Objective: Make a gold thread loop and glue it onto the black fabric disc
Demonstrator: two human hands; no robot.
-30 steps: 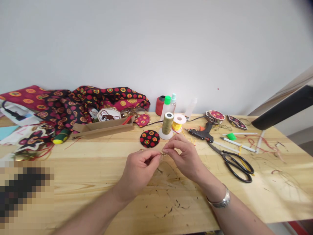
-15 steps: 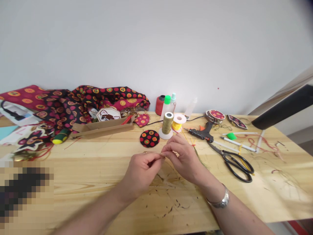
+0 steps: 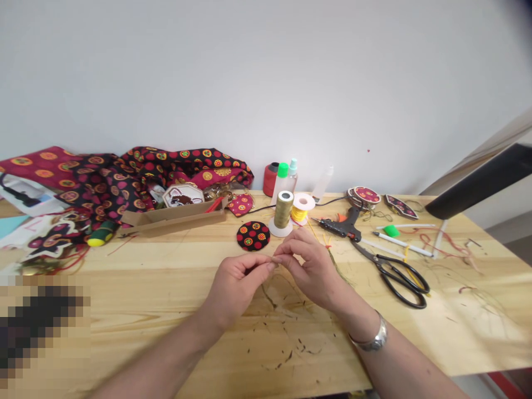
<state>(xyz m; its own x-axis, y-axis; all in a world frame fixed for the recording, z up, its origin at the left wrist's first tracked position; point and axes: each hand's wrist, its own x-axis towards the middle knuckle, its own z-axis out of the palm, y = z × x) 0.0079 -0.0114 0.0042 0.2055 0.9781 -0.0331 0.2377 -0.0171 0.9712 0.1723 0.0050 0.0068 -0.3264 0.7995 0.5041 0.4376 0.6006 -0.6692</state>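
1. More of the olive strand (image 3: 269,298) shows below the left hand (image 3: 235,288) than half a second ago; the green tassel (image 3: 339,270), unseen one second ago, now shows just right of the right hand (image 3: 313,269)
2. Left hand: thumb and forefinger pinched on the strand, the other fingers curled
3. Right hand: thumb and forefinger pinched at the same spot, touching the left fingertips; the short length between the two is too small to trace
4. Strand: upper part within the pinch, lower part trailing nearer the viewer than the fingers; whether it hangs or rests on the table (image 3: 166,310) cannot be told
5. Disc (image 3: 253,236): flat, patterned, just beyond the left fingers
6. Cone (image 3: 284,211): upright, beyond the meeting fingertips, with the yellow spool (image 3: 299,215) beside it on the right
7. Glue gun (image 3: 341,226): beyond and right of the right fingers, its grip near the scissors (image 3: 401,280), which lie farther right
8. Box (image 3: 178,220): beyond and left of the left fingers, with cloth (image 3: 178,160) heaped behind
9. Clippings (image 3: 286,360): scattered on the table, nearer the viewer than the fingers
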